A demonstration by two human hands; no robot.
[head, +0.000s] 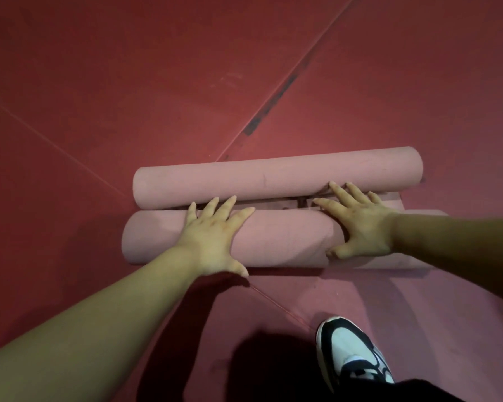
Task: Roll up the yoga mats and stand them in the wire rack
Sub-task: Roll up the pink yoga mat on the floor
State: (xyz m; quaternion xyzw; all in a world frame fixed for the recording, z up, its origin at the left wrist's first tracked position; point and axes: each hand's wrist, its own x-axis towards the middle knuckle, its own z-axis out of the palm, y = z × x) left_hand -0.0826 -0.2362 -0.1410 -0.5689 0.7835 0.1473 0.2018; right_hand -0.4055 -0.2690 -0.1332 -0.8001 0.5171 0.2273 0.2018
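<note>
Head view, looking down: the left hand (215,236) lies flat on top of the near mat roll (279,239), fingers straight and spread apart, thumb out toward the person, gripping nothing. The right hand (359,224) presses the same roll further along, its fingers also straight and splayed, the fingertips reaching over to the narrow gap on the far side and the thumb down against the roll's near face. Under this hand the pink surface is dented and creased.

The roll lies on its side across the view, and a flat stretch of mat (389,300) of the same pink runs from it back toward the person. Just beyond, parallel and nearly touching, lies the far mat roll (273,177), also on its side.

Both rolls rest on a red floor (128,82) crossed by a dark seam (273,97). A black-and-white shoe (349,349) stands on the flat stretch.
</note>
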